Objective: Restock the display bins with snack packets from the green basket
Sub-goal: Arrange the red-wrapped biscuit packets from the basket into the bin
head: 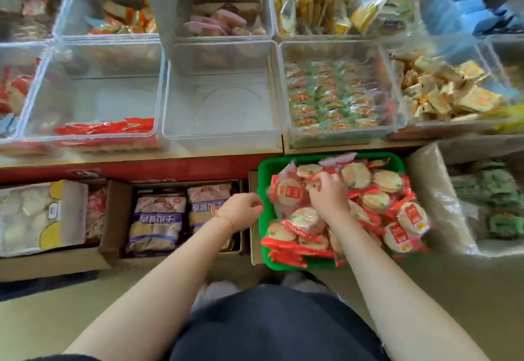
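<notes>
Dozens of red-edged snack packets (368, 199) heaped in green basket (268, 168), on the floor below the display bins. Right hand (329, 195): fingers curled down into the heap, grasping packets near its top. Left hand (243, 212): fingers curled at the basket's left rim; whether it grips the rim cannot be told. Centre bin (221, 131): empty. Left bin (85, 134): few red packets. Risk: overfull, slippery pile likely sheds packets over the rim when a handful lifts.
</notes>
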`<state>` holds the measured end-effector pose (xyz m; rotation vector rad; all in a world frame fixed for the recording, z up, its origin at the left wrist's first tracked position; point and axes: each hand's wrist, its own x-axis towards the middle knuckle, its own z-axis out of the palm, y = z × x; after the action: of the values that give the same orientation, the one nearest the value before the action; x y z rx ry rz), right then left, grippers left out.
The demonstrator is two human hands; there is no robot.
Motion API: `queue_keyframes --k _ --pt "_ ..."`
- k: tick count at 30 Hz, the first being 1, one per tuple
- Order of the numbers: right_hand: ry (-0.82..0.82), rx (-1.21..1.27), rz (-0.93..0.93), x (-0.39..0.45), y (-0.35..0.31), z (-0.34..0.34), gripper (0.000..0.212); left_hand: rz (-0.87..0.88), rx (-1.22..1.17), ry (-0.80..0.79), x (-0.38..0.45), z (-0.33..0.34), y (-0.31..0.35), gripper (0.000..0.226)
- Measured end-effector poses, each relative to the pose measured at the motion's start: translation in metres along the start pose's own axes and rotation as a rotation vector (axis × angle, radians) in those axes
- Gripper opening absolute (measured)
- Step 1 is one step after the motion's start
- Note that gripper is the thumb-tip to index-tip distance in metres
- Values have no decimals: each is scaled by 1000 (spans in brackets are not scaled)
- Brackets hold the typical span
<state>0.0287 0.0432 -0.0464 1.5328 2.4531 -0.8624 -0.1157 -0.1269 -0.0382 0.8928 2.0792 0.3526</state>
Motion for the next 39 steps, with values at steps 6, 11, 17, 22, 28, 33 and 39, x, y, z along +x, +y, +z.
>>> queue_keyframes --k 6,11,17,22,28,33,39 --pt "-103 -247 -73 16 29 -2 57 -89 -19 8 2 17 25 28" --pt "-134 -350 -100 26 37 5 56 -118 -53 23 9 13 43 27" --pt "-13 -286 -245 34 42 -8 25 -98 -105 82 18 20 60 23" --pt "105 -59 -373 36 40 -31 12 -76 -152 148 29 31 71 31" --pt "-271 524 -224 28 22 -59 7 59 -261 102 41 27 92 43" --pt "-170 473 -180 43 26 -51 12 -105 -470 105 47 29 83 13" --pt "-224 -57 -212 67 49 -17 57 -377 -737 165 50 34 48 25"
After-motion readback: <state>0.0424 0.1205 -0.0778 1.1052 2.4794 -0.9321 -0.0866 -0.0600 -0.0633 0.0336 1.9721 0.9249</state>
